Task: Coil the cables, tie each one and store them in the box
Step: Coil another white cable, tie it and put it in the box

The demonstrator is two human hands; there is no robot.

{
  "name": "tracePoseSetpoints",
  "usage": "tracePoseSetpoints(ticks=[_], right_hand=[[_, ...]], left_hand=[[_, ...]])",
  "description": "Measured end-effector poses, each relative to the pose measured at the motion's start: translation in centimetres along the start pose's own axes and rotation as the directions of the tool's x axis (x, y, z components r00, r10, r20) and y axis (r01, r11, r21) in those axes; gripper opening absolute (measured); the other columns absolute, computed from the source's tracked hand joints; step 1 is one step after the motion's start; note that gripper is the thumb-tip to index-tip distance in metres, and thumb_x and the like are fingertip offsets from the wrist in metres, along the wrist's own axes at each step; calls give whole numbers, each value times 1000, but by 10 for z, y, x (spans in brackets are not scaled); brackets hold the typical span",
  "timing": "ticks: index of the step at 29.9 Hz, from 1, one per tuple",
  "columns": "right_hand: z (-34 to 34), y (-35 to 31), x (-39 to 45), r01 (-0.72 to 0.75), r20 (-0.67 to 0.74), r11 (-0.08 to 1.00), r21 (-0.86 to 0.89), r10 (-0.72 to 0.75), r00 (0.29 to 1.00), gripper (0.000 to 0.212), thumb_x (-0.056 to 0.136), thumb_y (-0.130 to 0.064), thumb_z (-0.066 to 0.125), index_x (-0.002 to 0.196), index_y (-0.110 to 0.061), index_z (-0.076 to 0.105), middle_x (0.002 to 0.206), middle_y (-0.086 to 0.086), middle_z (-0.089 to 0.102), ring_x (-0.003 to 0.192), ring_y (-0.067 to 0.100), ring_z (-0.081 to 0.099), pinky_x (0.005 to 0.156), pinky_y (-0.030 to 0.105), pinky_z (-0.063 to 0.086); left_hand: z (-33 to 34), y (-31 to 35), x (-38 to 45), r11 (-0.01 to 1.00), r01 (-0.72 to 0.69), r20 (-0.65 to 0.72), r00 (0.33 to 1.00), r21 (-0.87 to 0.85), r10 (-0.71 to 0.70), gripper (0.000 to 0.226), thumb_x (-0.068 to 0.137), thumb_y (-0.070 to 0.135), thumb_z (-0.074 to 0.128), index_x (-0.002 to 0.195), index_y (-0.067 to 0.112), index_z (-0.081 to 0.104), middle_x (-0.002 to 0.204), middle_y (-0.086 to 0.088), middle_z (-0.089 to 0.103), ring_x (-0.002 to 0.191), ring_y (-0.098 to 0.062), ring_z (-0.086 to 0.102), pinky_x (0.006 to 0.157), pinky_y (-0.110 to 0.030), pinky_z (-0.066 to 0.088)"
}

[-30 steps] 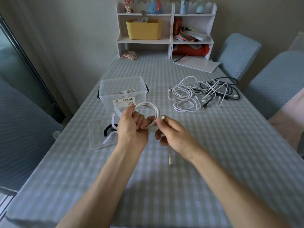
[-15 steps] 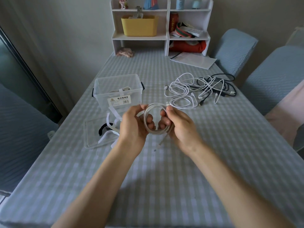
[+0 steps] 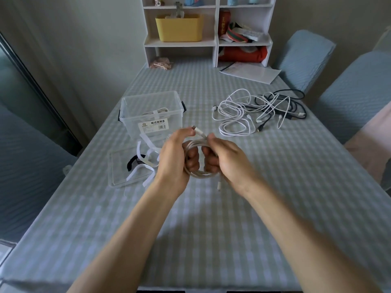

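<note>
Both my hands hold a coiled white cable [image 3: 197, 173] above the table's middle. My left hand [image 3: 175, 157] grips the coil's left side, thumb up near one plug end. My right hand [image 3: 225, 160] grips the right side, with the other plug hanging below it. A clear plastic box [image 3: 151, 115] stands behind my left hand with one tied white cable inside. Its clear lid [image 3: 120, 168] lies to the left, bearing white and black tie straps [image 3: 146, 159]. A tangle of white and dark cables [image 3: 254, 111] lies at the right.
A white shelf unit [image 3: 211, 43] with a yellow bin stands at the table's far end, with papers [image 3: 250, 71] before it. Blue covered chairs [image 3: 304, 58] line the right side. The checked tablecloth [image 3: 211, 229] is bare near me.
The coil has been brought together between both hands and lowered a little. The loose cable tail that hung down is now shorter, with one plug end sticking up by my left thumb.
</note>
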State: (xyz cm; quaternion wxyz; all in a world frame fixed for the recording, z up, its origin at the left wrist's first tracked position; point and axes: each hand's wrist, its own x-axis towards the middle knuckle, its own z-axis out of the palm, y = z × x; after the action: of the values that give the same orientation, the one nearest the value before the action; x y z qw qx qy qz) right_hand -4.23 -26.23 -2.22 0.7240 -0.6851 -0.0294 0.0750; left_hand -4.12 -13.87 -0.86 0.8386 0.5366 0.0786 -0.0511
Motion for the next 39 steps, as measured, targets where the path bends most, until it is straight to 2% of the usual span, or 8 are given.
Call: tracePoseSetpoints(ticks=[4, 10, 15, 21, 24, 27, 30, 39], right_hand=[[-4, -2, -1, 71, -21, 971, -228, -78, 997, 48, 102, -41, 45, 61, -21, 59, 50, 0, 44, 48, 13, 42, 63, 37, 36], [0, 3, 4, -28, -117, 995, 97, 39, 992, 36, 96, -38, 58, 73, -15, 72, 51, 1, 49, 51, 16, 49, 65, 40, 36], [4, -3, 2, -35, -345, 967, 251, 123, 931, 28, 91, -23, 66, 64, -15, 61, 53, -1, 42, 44, 11, 41, 55, 31, 40], [2, -6, -4, 40, -464, 999, 32, -21, 886, 24, 84, -18, 64, 62, -13, 58, 52, 4, 40, 51, 19, 39, 55, 31, 36], [8, -2, -3, 17, -441, 996, 86, 23, 897, 20, 86, -22, 66, 72, -8, 64, 53, -1, 53, 53, 18, 48, 57, 37, 48], [15, 4, 0, -42, -356, 969, 244, 130, 925, 23, 94, -26, 61, 76, -11, 66, 49, -6, 48, 46, 14, 45, 54, 34, 46], [22, 5, 0, -65, -281, 946, 319, 160, 946, 30, 99, -22, 53, 72, -16, 65, 53, -3, 52, 50, 13, 50, 57, 29, 44], [-5, -4, -4, -70, 64, 995, -72, 75, 995, 28, 102, -25, 50, 91, -15, 74, 90, 10, 75, 82, 18, 68, 75, 31, 55]], left_hand=[[7, -1, -2, 983, 2, 22, 1000, 183, -6, 24, 95, 28, 58, 75, 16, 55, 57, -6, 47, 42, -12, 32, 39, -22, 24], [4, -5, 0, 995, -43, -109, 993, -90, 33, 18, 95, 9, 49, 78, 17, 45, 54, 0, 33, 42, -12, 23, 41, -23, 18], [4, -3, -5, 992, -38, 66, 997, 124, 30, 18, 92, 0, 44, 88, 12, 57, 57, -8, 52, 45, -18, 45, 52, -30, 41], [11, -4, -5, 933, 6, 122, 991, 360, -54, 26, 99, 25, 48, 97, 8, 67, 55, -5, 53, 51, -17, 51, 68, -42, 53], [19, -18, -5, 918, -48, 64, 998, 394, 25, 36, 102, 37, 47, 98, 10, 72, 56, 6, 60, 50, -11, 57, 73, -44, 56], [21, -24, 0, 940, -93, -121, 983, 327, 139, 33, 100, 35, 53, 85, 10, 69, 67, -3, 64, 58, -17, 60, 57, -37, 51], [15, -22, 6, 936, -123, -230, 951, 329, 206, 31, 98, 32, 56, 77, 9, 58, 49, 6, 49, 46, -10, 48, 48, -25, 42], [-3, 0, 12, 970, -90, -292, 944, 227, 156, 31, 95, 28, 62, 70, 15, 50, 49, 4, 37, 43, -12, 35, 41, -23, 30]])
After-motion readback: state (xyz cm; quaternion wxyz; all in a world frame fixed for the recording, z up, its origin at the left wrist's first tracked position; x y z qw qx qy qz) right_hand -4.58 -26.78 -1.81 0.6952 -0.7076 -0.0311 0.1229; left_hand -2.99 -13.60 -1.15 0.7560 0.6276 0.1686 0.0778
